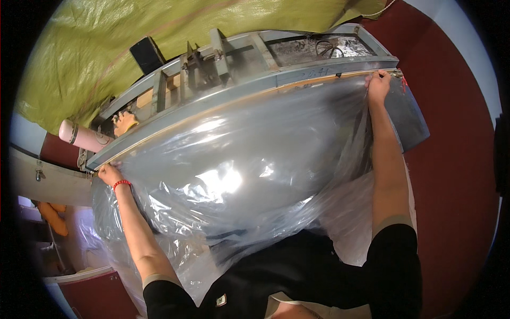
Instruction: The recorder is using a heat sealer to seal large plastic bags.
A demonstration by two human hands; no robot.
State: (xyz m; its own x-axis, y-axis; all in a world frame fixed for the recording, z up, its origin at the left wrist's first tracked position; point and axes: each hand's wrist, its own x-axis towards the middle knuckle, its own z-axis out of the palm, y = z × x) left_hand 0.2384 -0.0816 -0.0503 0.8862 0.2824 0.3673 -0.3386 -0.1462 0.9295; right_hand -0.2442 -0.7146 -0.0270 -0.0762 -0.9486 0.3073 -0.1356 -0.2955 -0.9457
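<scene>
A wide sheet of clear plastic film (249, 143) hangs spread between my arms, its upper edge along the front of a long grey metal frame (212, 102). My left hand (110, 173), below a red bead bracelet (122, 183), pinches the film's edge at the frame's left end. At the far right end, the film is gathered in the closed fingers of my right hand (378, 85). Both arms reach out wide. Glossy folds run down the film toward my body, and a thin wooden-coloured strip (300, 82) lies along the frame's front edge.
On the frame lie scissors (328, 50) at the right and a tan crumpled thing (125, 122) at the left. A pink bottle (85, 136) and a black phone-like slab (147, 55) rest nearby. Behind hangs a yellow-green tarp (106, 48); a dark red surface (451, 159) is at right.
</scene>
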